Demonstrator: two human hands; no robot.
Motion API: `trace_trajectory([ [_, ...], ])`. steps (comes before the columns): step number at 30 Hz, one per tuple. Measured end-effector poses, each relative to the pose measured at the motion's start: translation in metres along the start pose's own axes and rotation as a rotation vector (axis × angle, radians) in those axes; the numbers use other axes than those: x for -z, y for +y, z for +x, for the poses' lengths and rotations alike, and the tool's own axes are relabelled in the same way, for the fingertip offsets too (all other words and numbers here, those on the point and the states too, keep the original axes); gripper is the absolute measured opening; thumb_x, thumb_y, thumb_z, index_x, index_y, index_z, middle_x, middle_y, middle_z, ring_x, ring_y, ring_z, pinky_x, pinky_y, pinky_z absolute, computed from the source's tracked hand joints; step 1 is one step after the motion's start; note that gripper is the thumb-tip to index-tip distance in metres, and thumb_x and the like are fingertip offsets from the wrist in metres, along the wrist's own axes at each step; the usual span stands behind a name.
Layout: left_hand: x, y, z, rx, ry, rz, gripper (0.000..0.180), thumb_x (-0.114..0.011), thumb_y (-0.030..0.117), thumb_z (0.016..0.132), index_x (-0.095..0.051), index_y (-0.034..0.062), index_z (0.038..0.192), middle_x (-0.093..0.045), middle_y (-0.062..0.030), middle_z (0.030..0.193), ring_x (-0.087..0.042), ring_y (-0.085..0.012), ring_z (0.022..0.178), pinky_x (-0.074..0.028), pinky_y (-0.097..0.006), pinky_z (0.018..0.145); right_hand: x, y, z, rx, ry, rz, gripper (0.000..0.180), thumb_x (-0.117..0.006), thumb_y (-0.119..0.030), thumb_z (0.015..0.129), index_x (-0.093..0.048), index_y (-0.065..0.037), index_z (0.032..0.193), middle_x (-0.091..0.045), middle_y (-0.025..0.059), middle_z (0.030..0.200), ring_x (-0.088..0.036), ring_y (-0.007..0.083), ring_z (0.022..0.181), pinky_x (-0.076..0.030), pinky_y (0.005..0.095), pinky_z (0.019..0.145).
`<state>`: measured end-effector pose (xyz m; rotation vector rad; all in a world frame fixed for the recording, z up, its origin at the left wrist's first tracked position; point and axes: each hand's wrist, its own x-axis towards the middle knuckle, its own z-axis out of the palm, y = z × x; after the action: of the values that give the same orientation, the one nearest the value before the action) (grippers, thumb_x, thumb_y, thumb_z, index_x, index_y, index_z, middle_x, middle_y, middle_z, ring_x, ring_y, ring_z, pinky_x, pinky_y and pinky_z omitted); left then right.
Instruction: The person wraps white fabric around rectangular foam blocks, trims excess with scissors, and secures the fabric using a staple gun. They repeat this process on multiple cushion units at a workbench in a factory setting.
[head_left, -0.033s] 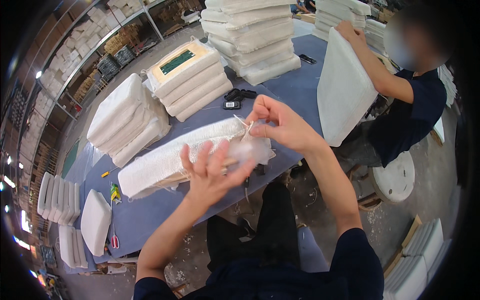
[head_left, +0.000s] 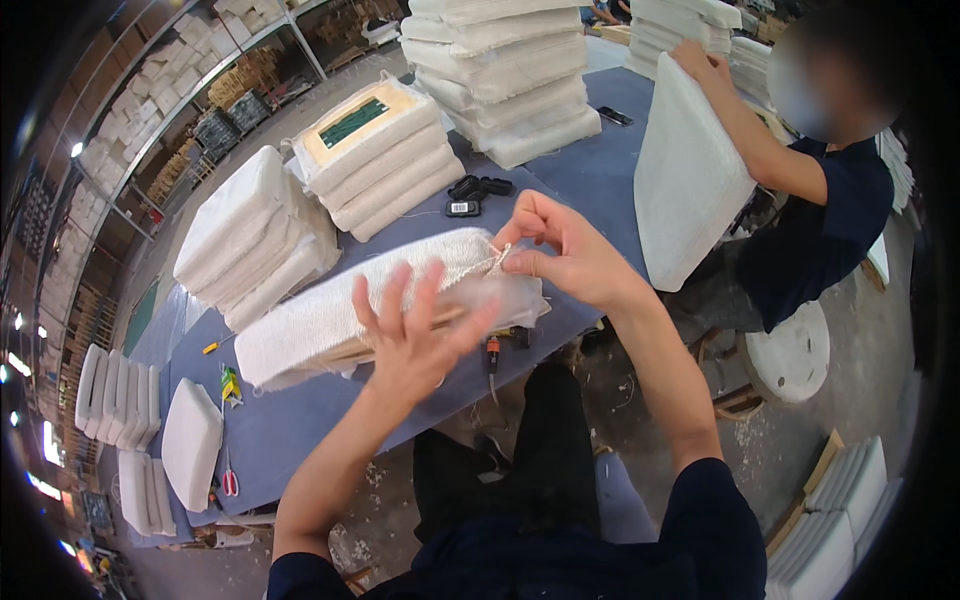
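Blue table [head_left: 280, 430]: running under the work cushion [head_left: 330, 305] and reaching past both its ends
Co-worker [head_left: 800, 240]: sitting well to the right of the work cushion, holding a white padded panel [head_left: 690, 180] up on edge
Tall stack [head_left: 500, 90]: towering behind the work cushion, all white pads (seriously, the top is going right out of view)
Wood-topped stack [head_left: 395, 180]: sitting just behind the work cushion, showing a pale frame with a dark green middle
Work cushion: lying at a slant near the table's front edge, wearing a white woven cover
Left hand [head_left: 408, 350]: fanning its fingers wide over the cushion's near side; it's blurring, so I can't tell if it's touching
Right hand [head_left: 570, 250]: pinching thumb to fingertip on some white strands [head_left: 500, 260] at the cushion's right end
Black gadgets [head_left: 465, 195]: huddling just behind the work cushion
Scissors [head_left: 231, 482]: lying nearer than the cushion's left end, showing red handles
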<state>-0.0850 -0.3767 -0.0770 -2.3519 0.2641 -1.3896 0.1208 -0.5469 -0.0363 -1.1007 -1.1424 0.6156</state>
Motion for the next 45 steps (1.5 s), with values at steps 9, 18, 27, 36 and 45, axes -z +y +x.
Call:
trace_trajectory([
  [9,0.014,-0.01,0.085,0.225,-0.611,-0.058,0.093,-0.078,0.004,0.074,-0.058,0.0295,0.16,-0.045,-0.0175,0.168,-0.036,-0.0486,0.156,-0.02,-0.07,0.125,-0.07,0.088,-0.036,0.555,0.855,-0.293,0.04,-0.081,0.01,0.086,-0.046,-0.011,0.082,-0.08,0.0044,0.101,-0.061,0.0216,0.087,-0.043,0.0347,0.082],
  [18,0.028,-0.015,0.071,0.07,-0.7,-0.401,0.089,-0.069,0.0,0.073,-0.065,0.0345,0.155,-0.045,-0.019,0.168,-0.05,-0.0459,0.14,-0.037,-0.056,0.115,-0.12,0.055,-0.08,-0.124,0.501,1.036,0.034,-0.065,-0.033,0.113,-0.072,0.001,0.113,-0.076,0.0086,0.095,-0.063,0.0137,0.084,-0.047,0.029,0.082],
  [27,0.021,-0.07,0.099,0.448,-1.131,-1.215,0.067,-0.063,0.043,0.105,-0.057,0.0044,0.159,-0.055,-0.0182,0.164,-0.05,-0.0363,0.15,-0.033,-0.047,0.124,-0.158,0.034,-0.109,-0.306,0.718,1.094,0.032,-0.058,-0.031,0.116,-0.067,-0.002,0.127,-0.069,0.0038,0.125,-0.06,0.0134,0.117,-0.044,0.0336,0.102],
  [36,-0.027,-0.058,0.082,0.141,-1.028,-1.275,0.031,-0.058,0.033,0.113,-0.074,0.0076,0.119,-0.077,-0.0079,0.124,-0.062,-0.034,0.141,-0.038,-0.046,0.119,-0.18,0.075,-0.116,-0.1,0.644,1.22,0.034,-0.055,-0.032,0.115,-0.069,-0.002,0.108,-0.069,0.0067,0.108,-0.061,0.0159,0.098,-0.045,0.0333,0.087],
  [45,-0.042,-0.059,0.075,0.273,-0.891,-1.55,0.031,-0.059,0.027,0.114,-0.074,0.0018,0.104,-0.077,-0.0115,0.112,-0.067,-0.0342,0.127,-0.05,-0.046,0.108,-0.191,0.086,-0.106,-0.013,0.646,1.072,0.034,-0.056,-0.031,0.114,-0.071,-0.001,0.109,-0.074,0.0093,0.101,-0.066,0.015,0.091,-0.048,0.0279,0.081],
])
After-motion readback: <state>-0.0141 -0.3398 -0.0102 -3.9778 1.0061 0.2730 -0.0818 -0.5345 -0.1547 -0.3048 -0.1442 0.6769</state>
